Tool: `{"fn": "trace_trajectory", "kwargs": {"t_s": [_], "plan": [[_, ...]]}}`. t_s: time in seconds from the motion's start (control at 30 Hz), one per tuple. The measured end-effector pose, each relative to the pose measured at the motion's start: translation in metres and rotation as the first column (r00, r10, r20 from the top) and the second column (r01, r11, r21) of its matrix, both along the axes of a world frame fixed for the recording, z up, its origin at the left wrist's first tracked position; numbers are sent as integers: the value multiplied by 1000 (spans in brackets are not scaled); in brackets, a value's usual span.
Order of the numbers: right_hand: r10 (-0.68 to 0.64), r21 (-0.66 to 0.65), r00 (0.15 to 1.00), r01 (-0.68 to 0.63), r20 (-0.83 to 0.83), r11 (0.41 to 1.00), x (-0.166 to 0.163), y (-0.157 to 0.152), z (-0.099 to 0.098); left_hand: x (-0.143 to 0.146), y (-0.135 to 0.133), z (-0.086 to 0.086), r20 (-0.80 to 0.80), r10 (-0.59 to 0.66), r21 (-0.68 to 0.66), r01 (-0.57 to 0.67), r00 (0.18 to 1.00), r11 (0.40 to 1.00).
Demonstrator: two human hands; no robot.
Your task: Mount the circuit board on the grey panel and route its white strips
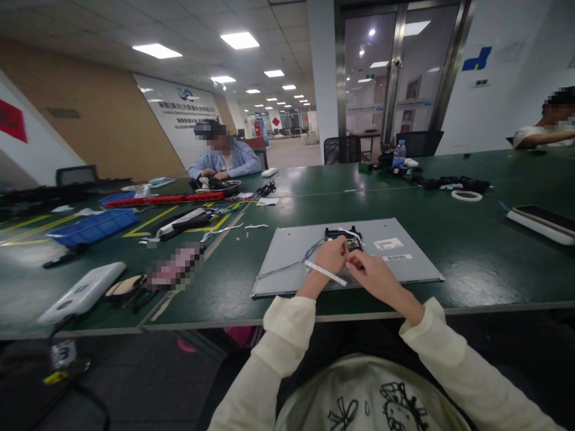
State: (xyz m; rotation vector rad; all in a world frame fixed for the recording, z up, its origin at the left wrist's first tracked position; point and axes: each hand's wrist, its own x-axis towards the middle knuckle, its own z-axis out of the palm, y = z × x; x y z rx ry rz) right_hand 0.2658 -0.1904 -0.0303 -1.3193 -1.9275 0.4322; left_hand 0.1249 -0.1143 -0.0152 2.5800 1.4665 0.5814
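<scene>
A grey metal panel (404,266) lies flat on the green table (471,239) in front of me, with a small black board (344,234) and thin grey cables (287,266) on it. My left hand (331,255) and my right hand (366,266) meet over the panel's middle, fingers pinched together. A strip of white tape (324,272) hangs from the left hand's fingers down across the wrist. Both hands are closed near the end of the cable, just in front of the black board.
A blue tray (92,227), a red bar (162,199), a white device (83,292) and loose tape scraps lie to the left. One person sits at the far left side, another at the far right. A water bottle (399,154), a tape roll (466,195) and a tablet (541,218) stand further off.
</scene>
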Motion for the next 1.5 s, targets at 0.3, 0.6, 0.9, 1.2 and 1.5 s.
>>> {"fn": "trace_trajectory", "kwargs": {"t_s": [0.3,0.6,0.9,1.2,1.5], "plan": [[184,-153,901,-261,-394,953,-19,-5,-11,-2,4,3,95,57,-45,-53,994,998],[152,-140,726,-325,-671,935,-9,6,31,-5,0,9,81,132,-11,-132,988,991],[43,-44,611,-126,-790,991,-29,58,62,-53,-33,10,51,392,235,-392,919,889],[72,-113,802,-171,-593,979,-67,84,-4,-80,-47,-12,-77,442,204,-420,894,884],[1,-197,800,-148,-599,969,-60,83,-10,-81,-43,-16,-30,431,206,-417,902,885]]}}
